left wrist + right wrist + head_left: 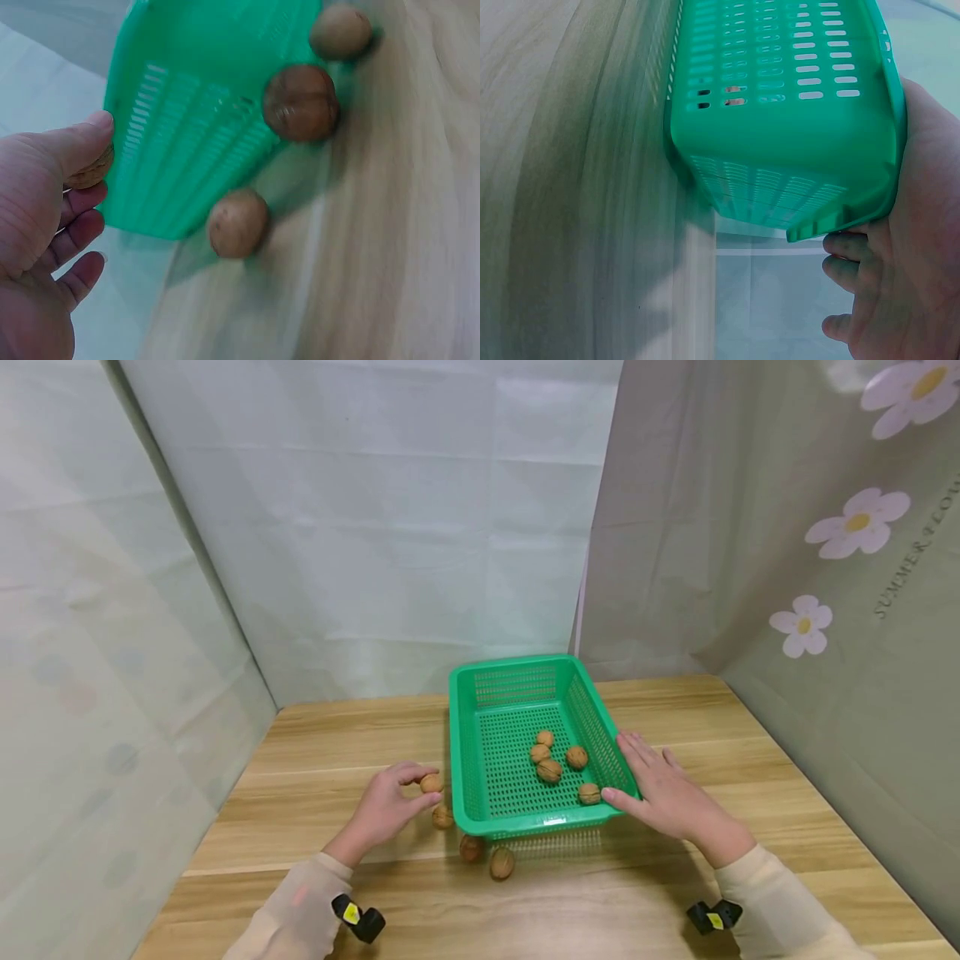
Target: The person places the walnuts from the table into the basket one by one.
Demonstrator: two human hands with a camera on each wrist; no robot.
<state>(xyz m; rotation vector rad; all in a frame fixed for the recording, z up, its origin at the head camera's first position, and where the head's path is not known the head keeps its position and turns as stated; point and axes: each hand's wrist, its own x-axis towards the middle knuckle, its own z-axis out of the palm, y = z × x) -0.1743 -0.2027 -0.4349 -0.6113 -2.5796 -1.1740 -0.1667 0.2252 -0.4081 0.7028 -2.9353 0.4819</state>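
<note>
A walnut (pixel 431 783) is pinched between the thumb and fingers of my left hand (pixel 382 806), just left of the green basket (pixel 465 752). In the left wrist view, the thumb partly hides that walnut (pixel 91 171). My right hand (pixel 667 797) holds the basket at its front right corner, thumb over the rim. Inside the basket lie several walnuts, among them one walnut (pixel 549 771) near the middle. Three more rest on the table outside: a walnut (pixel 442 816) by the left wall, a darker walnut (pixel 471 848) at the front corner, and another walnut (pixel 502 863) in front.
The wooden table (pixel 337 735) carries the basket near its back edge. Pale cloth hangs behind and on the left; a flower-printed curtain (pixel 825 610) hangs on the right. Each sleeve has a small black device (pixel 360 918) near the wrist.
</note>
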